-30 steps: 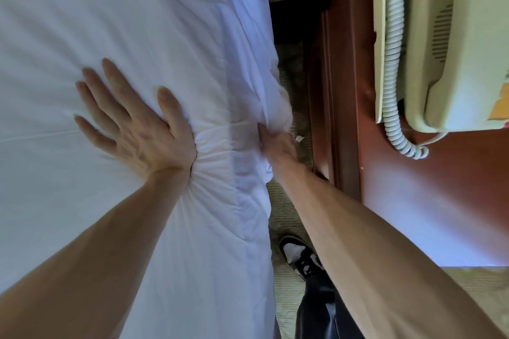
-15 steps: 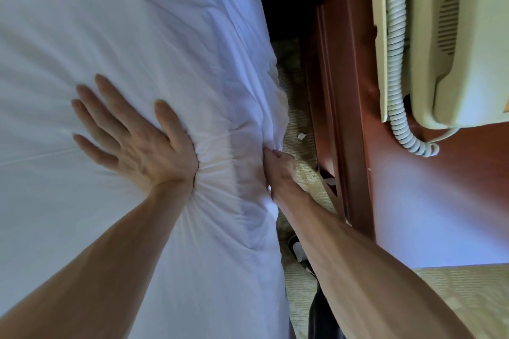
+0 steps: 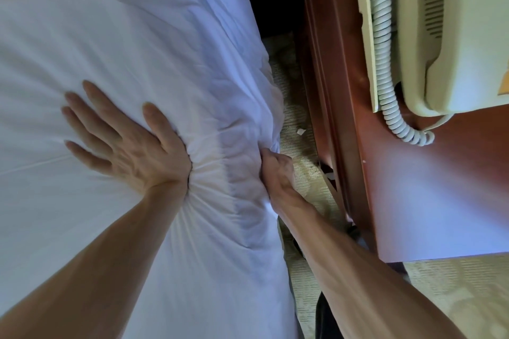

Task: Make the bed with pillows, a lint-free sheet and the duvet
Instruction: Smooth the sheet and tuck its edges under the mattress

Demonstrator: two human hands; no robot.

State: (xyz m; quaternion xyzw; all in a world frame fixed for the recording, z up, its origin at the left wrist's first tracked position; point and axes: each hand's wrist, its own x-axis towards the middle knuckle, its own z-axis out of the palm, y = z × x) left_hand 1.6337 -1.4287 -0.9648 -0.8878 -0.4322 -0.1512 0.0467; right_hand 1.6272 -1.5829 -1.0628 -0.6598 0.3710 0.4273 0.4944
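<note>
A white duvet [image 3: 132, 44] covers the bed across the left and middle of the head view. My left hand [image 3: 126, 143] lies flat on top of it with fingers spread, pressing down; creases fan out from under the wrist. My right hand [image 3: 276, 169] is at the bed's right side edge, fingers curled round a bunch of the white cloth there. The fingertips are hidden in the folds. No pillow is in view.
A reddish wooden nightstand [image 3: 413, 187] stands close to the right of the bed, with a cream corded telephone [image 3: 440, 36] on top. A narrow strip of patterned carpet [image 3: 300, 124] runs between them, with a small white scrap on it.
My right hand has slid down and towards me along the bed's side edge, still gripping the cloth. My left hand stays pressed flat in nearly the same spot.
</note>
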